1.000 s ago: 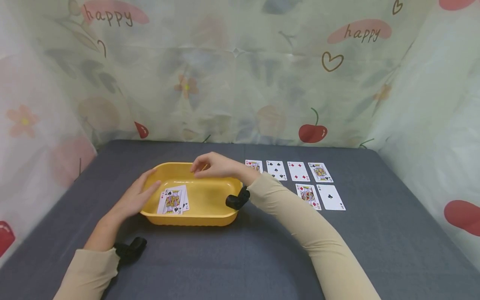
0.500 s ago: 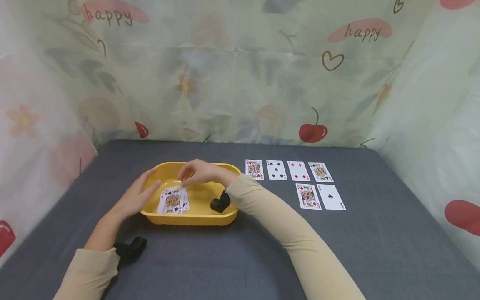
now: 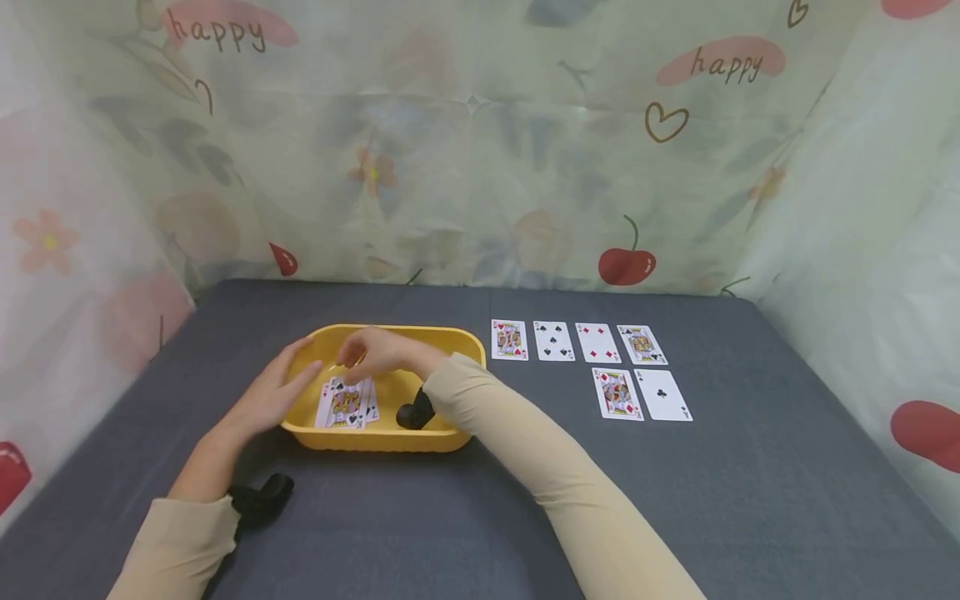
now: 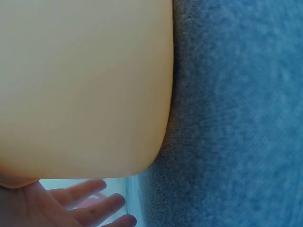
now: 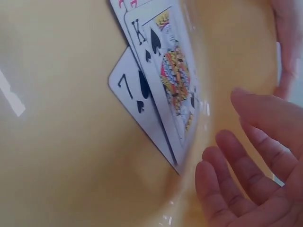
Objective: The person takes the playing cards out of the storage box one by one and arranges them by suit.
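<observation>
A yellow plastic tray [image 3: 352, 439] stands left of centre. My left hand [image 3: 267, 392] rests at its left rim, thumb reaching inward; in the left wrist view its fingers [image 4: 92, 208] are spread and nearly straight beside the outer wall. My right hand [image 3: 377, 352] hovers inside the tray, fingers loosely bent and holding nothing. Just in front of it lies a small pile of playing cards. The king of spades [image 5: 173, 71] is on top, a seven of spades [image 5: 128, 92] sticks out beneath, and edges of red-marked cards [image 5: 124, 5] peek out behind.
Right of the tray, face-up cards lie in two rows: the king of hearts [image 3: 509, 340], five of spades [image 3: 554, 342], a diamond card [image 3: 597, 343] and a black king [image 3: 642, 345] behind; the king of diamonds [image 3: 617, 393] and ace of clubs [image 3: 663, 395] in front. A patterned curtain [image 3: 472, 167] encloses the dark-cloth table [image 3: 480, 533].
My right hand has moved left and slightly nearer across the tray to the card pile, uncovering the king of hearts on the table. My left hand, tray and cards have stayed put.
</observation>
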A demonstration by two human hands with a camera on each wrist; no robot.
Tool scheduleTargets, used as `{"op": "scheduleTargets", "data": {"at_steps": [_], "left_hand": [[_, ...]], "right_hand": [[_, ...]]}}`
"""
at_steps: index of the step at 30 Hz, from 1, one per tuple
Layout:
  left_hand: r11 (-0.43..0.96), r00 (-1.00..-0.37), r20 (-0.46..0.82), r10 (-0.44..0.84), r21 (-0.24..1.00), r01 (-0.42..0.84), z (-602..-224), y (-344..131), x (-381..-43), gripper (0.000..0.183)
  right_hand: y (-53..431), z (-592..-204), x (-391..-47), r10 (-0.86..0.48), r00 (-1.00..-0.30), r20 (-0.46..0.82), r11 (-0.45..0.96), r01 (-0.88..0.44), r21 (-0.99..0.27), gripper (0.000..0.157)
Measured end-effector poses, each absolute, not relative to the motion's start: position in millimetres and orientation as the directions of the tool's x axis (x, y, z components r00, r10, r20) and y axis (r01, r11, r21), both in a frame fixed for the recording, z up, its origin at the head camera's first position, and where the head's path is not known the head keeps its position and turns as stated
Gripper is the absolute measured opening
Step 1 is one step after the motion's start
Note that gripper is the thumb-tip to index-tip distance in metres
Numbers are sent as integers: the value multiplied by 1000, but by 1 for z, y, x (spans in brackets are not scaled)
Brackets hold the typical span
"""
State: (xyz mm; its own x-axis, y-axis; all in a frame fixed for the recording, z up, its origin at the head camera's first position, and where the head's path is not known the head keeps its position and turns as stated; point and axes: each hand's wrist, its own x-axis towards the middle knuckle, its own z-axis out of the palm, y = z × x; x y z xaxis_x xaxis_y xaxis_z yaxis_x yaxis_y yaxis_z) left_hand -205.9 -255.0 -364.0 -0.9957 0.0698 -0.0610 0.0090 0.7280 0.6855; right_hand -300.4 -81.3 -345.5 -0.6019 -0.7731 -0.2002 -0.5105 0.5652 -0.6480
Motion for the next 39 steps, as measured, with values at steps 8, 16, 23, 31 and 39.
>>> {"op": "scheduleTargets", "data": {"at_steps": [8,16,23,31,39], "left_hand": [[726,-996,-66,66,688,3,-365,-254,-206,70],[723,-996,-68,63,691,-1,-366,-254,-205,71],[724,-996,-52,66,689,12,-366,-254,-206,69],[731,-996,-57,67,682,10,-365,-254,-206,70],[734,-996,-60,64,679,6,-364,-255,-205,70]], "right_hand": [[-89,-358,-298,-749,-623,-225,647,-614,-453,38],[-87,-357,-295,-726,-643,-245,679,-613,-405,39],[-77,-351,-299,-756,-599,-265,615,-508,-603,33],[-59,-334,-303,-797,-562,-221,526,-467,-711,25],[-33,-317,-307,-788,-599,-140,480,-456,-749,20]]}}
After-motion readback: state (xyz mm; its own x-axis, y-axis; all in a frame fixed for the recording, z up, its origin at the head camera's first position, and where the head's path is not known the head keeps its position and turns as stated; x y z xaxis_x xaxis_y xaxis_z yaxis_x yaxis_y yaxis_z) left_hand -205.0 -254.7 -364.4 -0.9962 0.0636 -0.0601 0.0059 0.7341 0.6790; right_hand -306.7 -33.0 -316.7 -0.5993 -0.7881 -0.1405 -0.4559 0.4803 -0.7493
